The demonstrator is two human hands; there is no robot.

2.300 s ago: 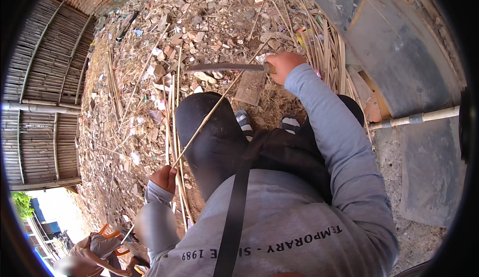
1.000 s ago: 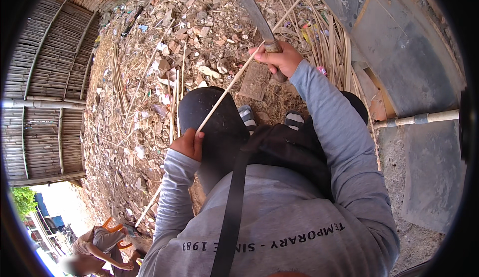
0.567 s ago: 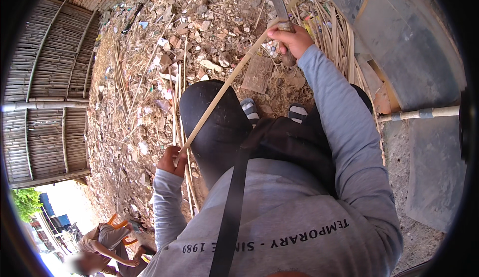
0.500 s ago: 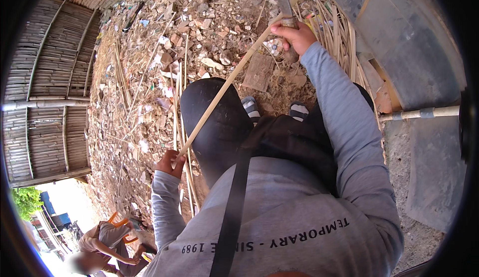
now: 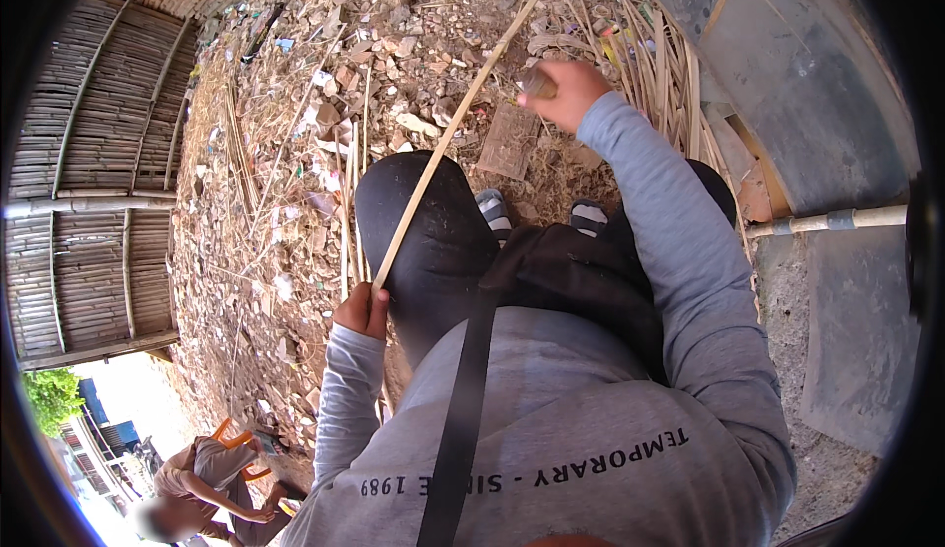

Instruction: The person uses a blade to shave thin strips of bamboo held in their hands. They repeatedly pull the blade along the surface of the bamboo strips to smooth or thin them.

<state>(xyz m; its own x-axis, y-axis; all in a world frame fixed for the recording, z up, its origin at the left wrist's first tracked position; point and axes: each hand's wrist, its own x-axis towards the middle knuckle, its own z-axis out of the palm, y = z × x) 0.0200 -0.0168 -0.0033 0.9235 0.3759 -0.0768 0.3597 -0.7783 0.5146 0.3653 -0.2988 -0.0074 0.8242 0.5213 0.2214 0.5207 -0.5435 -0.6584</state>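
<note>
A long pale bamboo strip runs from beside my left thigh up past the top of the head view. My left hand is closed around its lower end. Off to the right of the strip, my right hand grips a large knife by its brown handle. The handle's butt points left, toward the strip but apart from it. The blade cannot be made out now.
Rubble and dry litter cover the ground. More bamboo strips lie at the upper right, and a few stand beside my left leg. Grey sheets are at the right, a bamboo wall at the left. A person sits at lower left.
My right hand has come off the strip and turned with the knife, whose blade showed before. My left hand has moved slightly right and up, shifting the strip.
</note>
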